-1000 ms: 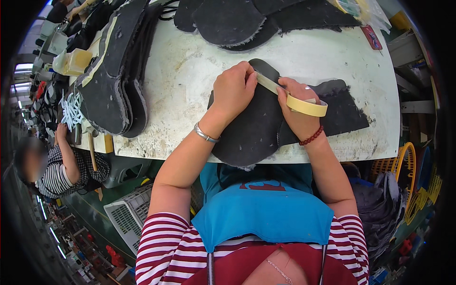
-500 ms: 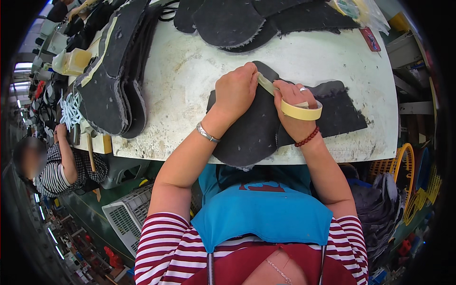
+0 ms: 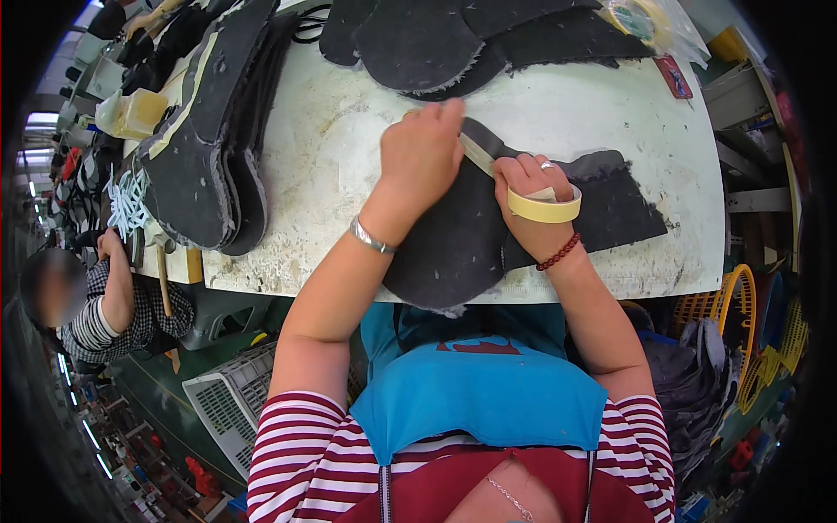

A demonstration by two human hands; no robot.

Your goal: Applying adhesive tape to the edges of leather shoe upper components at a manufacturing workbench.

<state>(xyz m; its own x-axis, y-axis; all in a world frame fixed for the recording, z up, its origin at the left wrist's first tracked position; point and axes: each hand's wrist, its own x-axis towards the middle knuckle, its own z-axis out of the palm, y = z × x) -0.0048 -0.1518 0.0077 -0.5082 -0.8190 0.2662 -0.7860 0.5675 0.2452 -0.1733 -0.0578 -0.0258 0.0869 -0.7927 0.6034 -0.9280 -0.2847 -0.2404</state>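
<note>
Plainly, both hands were at work over a dark grey cut fabric piece [image 3: 449, 248] at the near edge of the white worktable [image 3: 318, 179]; clock directions were taken from the centre of the view. The left hand [image 3: 423, 155], at 12 o'clock, had its fingers drawn narrowly together and was partly blurred; whether it gripped anything could not be told. The right hand [image 3: 532, 181], at 2 o'clock, was curled closed on a pale tape strip [image 3: 477, 155], which ran from beside the left hand across the upper part of the piece. A yellow tape roll [image 3: 558, 211] sat against the back of the right hand; how it was hung there could not be determined. The fabric piece spread from centre toward 2 o'clock, beneath the right hand.

A stack of similar dark pieces [image 3: 196, 179] lay at 10 o'clock, its top marked by a yellowish strip [image 3: 187, 98]. More dark pieces [image 3: 418, 44] lay at 12 o'clock. A clear plastic bag [image 3: 684, 35] was noted between 1 and 2 o'clock, with a small red item [image 3: 674, 78] near it. A seated co-worker [image 3: 100, 322] was observed at 9 o'clock.
</note>
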